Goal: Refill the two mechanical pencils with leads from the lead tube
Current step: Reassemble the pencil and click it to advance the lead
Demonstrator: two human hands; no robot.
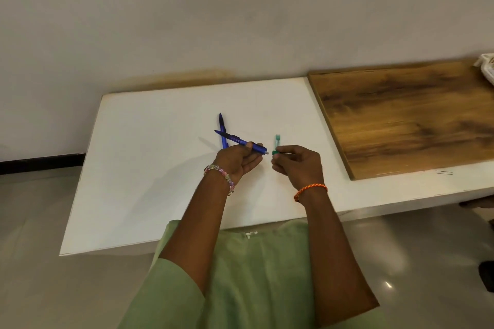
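My left hand (238,160) grips a blue mechanical pencil (238,139) near its rear end, tip pointing up-left, pale end pointing right. A second blue pencil (221,123) lies on the white table (149,168) behind it, partly crossed by the held one. The green lead tube (277,140) lies on the table just beyond my right hand (296,164). My right hand pinches a small green cap (275,152) between thumb and fingers, close to the held pencil's rear end. A thin lead-like sliver shows by the right fingers, too faint to be sure.
A dark wooden board (406,117) lies on the right part of the table. A white woven item (486,67) peeks in at the far right edge. The wall stands right behind the table. My green garment fills the foreground.
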